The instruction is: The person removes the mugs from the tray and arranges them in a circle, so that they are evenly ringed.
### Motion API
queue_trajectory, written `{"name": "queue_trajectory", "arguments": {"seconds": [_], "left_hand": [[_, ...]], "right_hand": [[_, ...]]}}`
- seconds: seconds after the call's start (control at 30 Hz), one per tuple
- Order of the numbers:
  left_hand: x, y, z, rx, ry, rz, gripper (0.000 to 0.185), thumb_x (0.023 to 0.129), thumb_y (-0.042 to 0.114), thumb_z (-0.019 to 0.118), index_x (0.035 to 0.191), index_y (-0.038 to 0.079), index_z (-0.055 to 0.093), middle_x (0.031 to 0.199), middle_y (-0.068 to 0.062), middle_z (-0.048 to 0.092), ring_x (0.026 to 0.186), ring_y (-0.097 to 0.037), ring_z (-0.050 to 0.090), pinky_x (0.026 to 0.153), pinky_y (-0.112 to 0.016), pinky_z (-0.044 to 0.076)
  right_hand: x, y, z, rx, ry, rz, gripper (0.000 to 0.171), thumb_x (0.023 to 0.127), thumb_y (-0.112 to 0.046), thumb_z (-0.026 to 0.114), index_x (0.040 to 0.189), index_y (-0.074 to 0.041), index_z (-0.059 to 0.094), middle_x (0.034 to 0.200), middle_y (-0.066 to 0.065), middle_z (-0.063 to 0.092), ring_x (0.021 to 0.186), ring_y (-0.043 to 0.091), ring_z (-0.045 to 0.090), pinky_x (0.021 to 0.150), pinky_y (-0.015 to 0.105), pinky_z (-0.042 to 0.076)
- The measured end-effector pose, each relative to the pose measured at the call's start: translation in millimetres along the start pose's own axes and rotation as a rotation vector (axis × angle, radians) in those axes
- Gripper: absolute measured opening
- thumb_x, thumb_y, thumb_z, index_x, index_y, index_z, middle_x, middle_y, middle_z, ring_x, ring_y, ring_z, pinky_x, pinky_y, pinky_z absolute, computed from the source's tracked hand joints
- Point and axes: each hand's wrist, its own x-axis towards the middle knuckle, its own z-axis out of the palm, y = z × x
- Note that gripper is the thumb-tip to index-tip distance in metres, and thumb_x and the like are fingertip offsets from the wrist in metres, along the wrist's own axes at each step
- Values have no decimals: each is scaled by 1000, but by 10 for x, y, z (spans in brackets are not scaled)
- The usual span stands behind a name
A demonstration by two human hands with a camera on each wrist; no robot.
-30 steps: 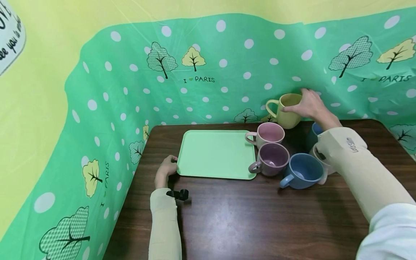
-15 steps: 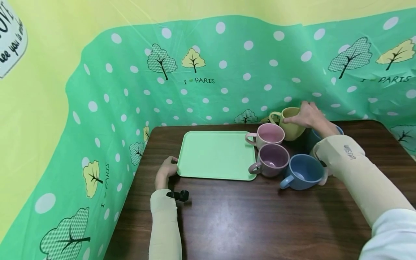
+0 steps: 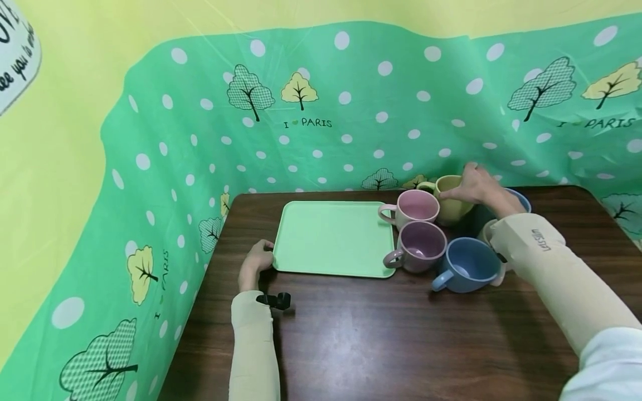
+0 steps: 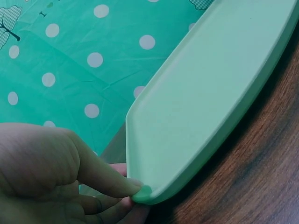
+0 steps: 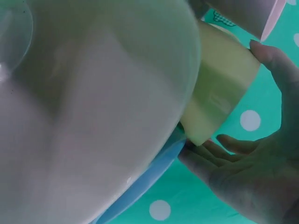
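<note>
At the near left corner of the pale green tray point(image 3: 333, 239), my left hand point(image 3: 258, 259) pinches the rim. In the left wrist view the thumb lies over the tray's corner point(image 4: 196, 102), fingers beneath. My right hand point(image 3: 481, 186) grips a yellow mug point(image 3: 451, 210) at the rim, thumb on the near left side and fingers at the far right. This mug stands upright behind a pink mug point(image 3: 416, 206), its handle to the left. The right wrist view shows the hand point(image 5: 261, 163) spread around the yellow mug point(image 5: 224, 79); whether its base touches the table is hidden.
A purple mug point(image 3: 421, 245) and a blue mug point(image 3: 468, 264) stand right of the tray. Another blue mug point(image 3: 521, 199) is partly behind my right wrist. A whitish mug point(image 5: 103, 116) sits close to the right wrist camera. Patterned cloth point(image 3: 301, 156) backs the dark table point(image 3: 351, 334).
My right hand has lowered the yellow mug from above the back edge down among the other mugs, slightly rightward. My left hand and the tray have stayed put.
</note>
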Motion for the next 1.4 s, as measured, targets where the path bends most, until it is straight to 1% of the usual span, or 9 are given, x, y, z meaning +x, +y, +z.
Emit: {"name": "queue_trajectory", "arguments": {"seconds": [0.13,0.33,0.53,0.77,0.97,1.17,1.3,1.4], "left_hand": [[3,8,12,6,-5,1,50,83,-3,37,132,4,44,114,-18,48,71,-21,40,66,-32,37],[8,27,9,-4,-12,-19,50,83,-3,37,132,5,45,116,-18,48,69,-21,38,66,-33,37],[-15,54,-8,7,-15,-22,49,84,-2,37,132,5,44,122,-20,46,76,-25,41,68,-34,37],[-18,60,-3,9,-15,-31,49,85,-1,36,133,6,44,127,-19,45,86,-28,43,71,-35,37],[-6,51,-13,29,-11,-25,50,83,-2,36,132,5,44,128,-19,44,90,-29,43,71,-34,37],[3,61,-17,24,-6,-26,50,82,-3,38,130,4,45,126,-19,45,95,-30,44,71,-33,37],[11,63,-15,20,-3,-26,49,81,-3,38,129,4,46,124,-19,46,94,-30,44,71,-33,37],[15,62,-10,34,6,-17,49,80,-2,38,128,3,46,124,-20,46,97,-30,44,74,-34,37]], "right_hand": [[-26,5,9,6,-29,13,103,75,-53,72,125,22,22,113,37,35,100,48,40,84,59,40],[-42,3,8,1,-33,32,110,73,-53,74,130,21,16,118,42,32,104,52,39,88,63,39],[-68,-30,-11,-12,-45,20,111,72,-50,76,131,22,14,120,46,32,108,58,39,91,65,37],[-88,-54,-24,-14,-79,10,122,71,-48,77,136,24,3,127,51,25,115,61,33,97,67,32],[-91,-46,-32,-24,-112,3,125,72,-48,77,137,24,-2,130,52,22,118,62,29,99,66,30],[-127,-48,-87,-21,-162,2,131,72,-48,77,140,21,-12,136,52,14,124,62,21,102,67,25],[-156,-49,-109,-10,-173,-1,132,72,-49,77,140,19,-13,137,51,13,126,62,18,103,68,23],[-169,-40,-108,0,-178,1,132,73,-51,76,141,18,-14,138,50,12,128,61,17,103,68,22]]}}
